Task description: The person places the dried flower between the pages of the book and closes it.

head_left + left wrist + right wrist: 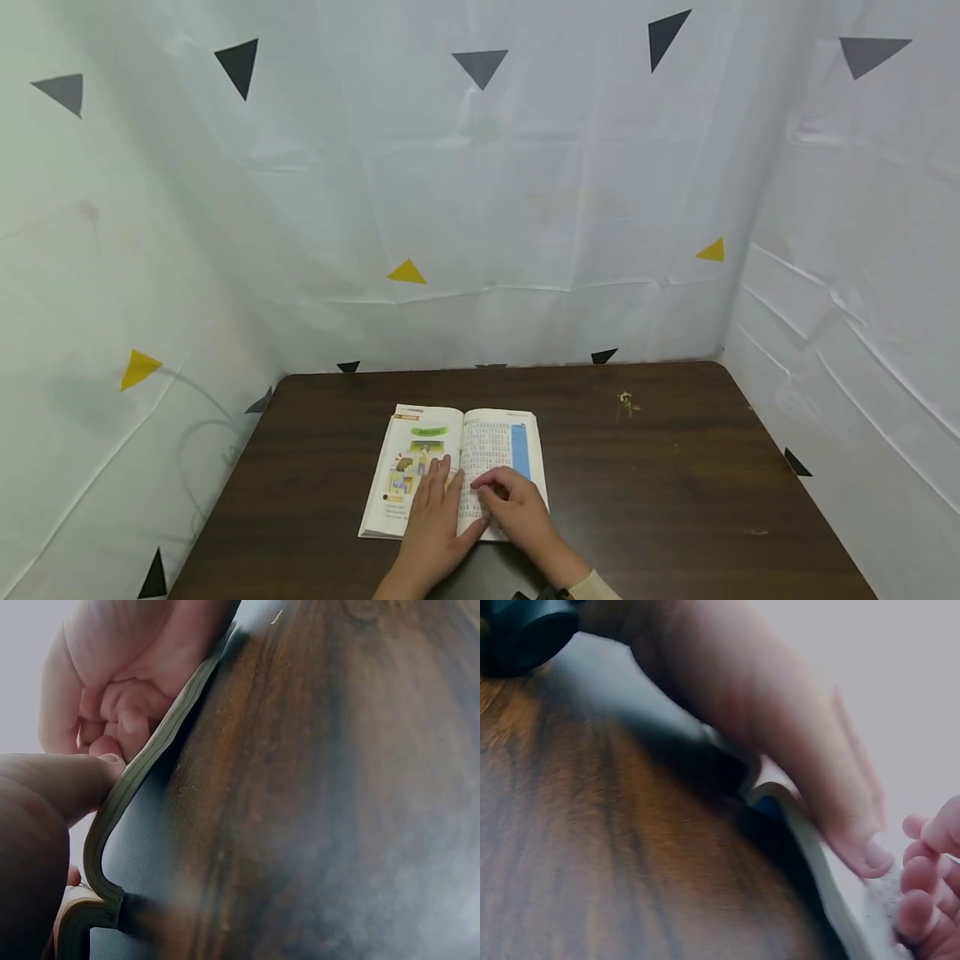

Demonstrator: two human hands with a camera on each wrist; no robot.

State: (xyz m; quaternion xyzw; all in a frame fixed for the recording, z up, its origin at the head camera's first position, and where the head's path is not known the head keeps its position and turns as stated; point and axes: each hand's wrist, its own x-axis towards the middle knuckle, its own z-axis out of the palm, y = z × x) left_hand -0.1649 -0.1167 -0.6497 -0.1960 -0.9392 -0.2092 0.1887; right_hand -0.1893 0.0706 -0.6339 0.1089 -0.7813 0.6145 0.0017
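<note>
An open book [501,442] lies on the table, with pictures on its left page and rows of printed text beside a blue strip on its right page. Across its lower middle rests my left hand [435,529], fingers straight; its thumb [67,780] lies on the right page near the lower edge. My right hand [521,512] is over the right page with its fingers curled, index fingertip close to the thumb. Nothing shows between them. The right hand's curled fingers [926,892] also appear in the right wrist view, beside the left hand [780,727].
The dark wood-grain table [675,475] stretches out on both sides of the book. White sheeting [525,208] with grey, black and yellow triangles encloses the back and sides. A black object [551,593] sits at my right wrist, by a pale sleeve [592,586].
</note>
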